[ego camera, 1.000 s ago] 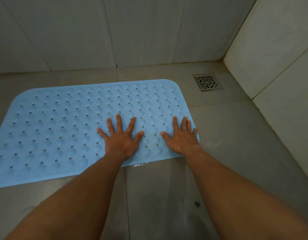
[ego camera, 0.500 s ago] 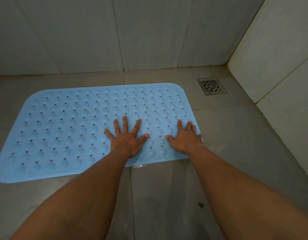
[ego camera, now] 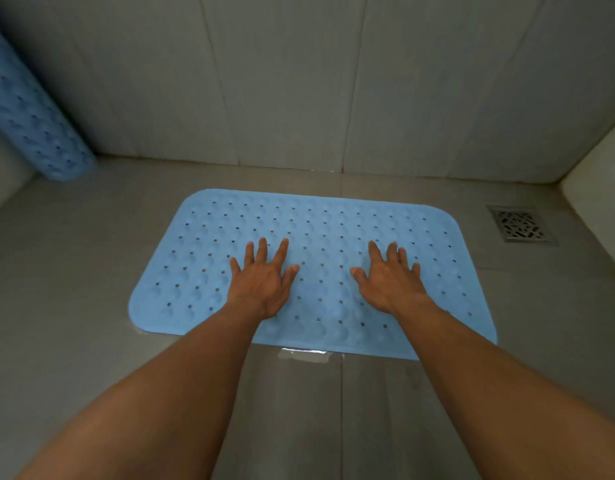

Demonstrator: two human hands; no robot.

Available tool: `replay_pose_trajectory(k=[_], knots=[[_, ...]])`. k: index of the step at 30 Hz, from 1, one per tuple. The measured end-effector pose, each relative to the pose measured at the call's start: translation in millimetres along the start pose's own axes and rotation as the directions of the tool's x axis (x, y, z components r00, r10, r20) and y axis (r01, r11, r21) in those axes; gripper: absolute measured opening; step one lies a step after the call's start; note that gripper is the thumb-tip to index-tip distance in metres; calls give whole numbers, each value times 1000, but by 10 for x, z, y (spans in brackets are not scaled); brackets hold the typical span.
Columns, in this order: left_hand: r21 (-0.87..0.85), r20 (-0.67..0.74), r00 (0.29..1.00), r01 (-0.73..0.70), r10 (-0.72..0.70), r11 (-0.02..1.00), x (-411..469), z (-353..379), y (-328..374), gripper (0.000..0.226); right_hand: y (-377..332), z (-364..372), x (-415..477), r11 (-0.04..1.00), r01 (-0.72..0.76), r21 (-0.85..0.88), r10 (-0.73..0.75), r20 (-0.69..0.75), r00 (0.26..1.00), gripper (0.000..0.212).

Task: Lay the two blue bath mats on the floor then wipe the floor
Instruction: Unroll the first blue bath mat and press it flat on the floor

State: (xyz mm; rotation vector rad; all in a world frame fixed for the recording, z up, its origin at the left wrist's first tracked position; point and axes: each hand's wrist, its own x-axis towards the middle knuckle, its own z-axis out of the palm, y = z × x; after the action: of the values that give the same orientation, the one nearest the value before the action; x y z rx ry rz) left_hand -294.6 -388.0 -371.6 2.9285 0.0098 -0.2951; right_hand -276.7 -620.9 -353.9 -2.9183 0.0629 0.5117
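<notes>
Grey tiled floor (ego camera: 74,271), pale walls (ego camera: 299,81)

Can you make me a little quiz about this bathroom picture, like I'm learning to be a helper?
1. True or false: the left hand and the right hand both lie flat, fingers spread, on the flat blue mat.
2. Where is the rolled blue mat? A) in the person's hands B) propped at the far left by the wall C) under the flat mat
3. Fill in: the floor drain sits to the ____ of the flat mat.
Key: 1 true; 2 B; 3 right.
</notes>
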Motion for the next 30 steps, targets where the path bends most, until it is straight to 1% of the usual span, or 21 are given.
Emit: replay_pose_trajectory(k=[7,12,17,19,21,23,25,28,30], knots=[[-19,-22,995,100,-101,995,98,-407,-861,63,-1024,-270,252,985,169,-22,-169,-6,986,74],[-23,-93,985,145,-147,989,383,-813,-1478,64,-1827,-571,538,961,273,-55,-275,-47,960,73],[-53,-160,972,168,-174,984,650,-1381,-2174,65,-2712,-889,813,933,353,-71,-357,-76,931,74],[-20,-174,969,174,-175,985,710,-1568,-2427,64,-3044,-1030,884,928,368,-56,-372,-102,923,73],[4,-161,975,159,-157,987,763,-1679,-2618,64,-3322,-1131,933,922,383,-57,-387,-111,915,71],[39,-146,980,139,-132,989,846,-1716,-2716,64,-3518,-1175,993,926,377,-24,-377,-109,920,70],[50,-112,989,106,-100,993,967,-1690,-2715,64,-3602,-1157,1085,940,341,8,-339,-98,936,69],[25,-81,996,43,-41,999,1182,-1521,-2604,63,-3556,-1012,1254,958,286,-17,-286,-63,956,66],[-4,-31,1000,-3,3,1000,1332,-1363,-2485,62,-3440,-842,1379,968,249,-26,-249,-42,967,63]])
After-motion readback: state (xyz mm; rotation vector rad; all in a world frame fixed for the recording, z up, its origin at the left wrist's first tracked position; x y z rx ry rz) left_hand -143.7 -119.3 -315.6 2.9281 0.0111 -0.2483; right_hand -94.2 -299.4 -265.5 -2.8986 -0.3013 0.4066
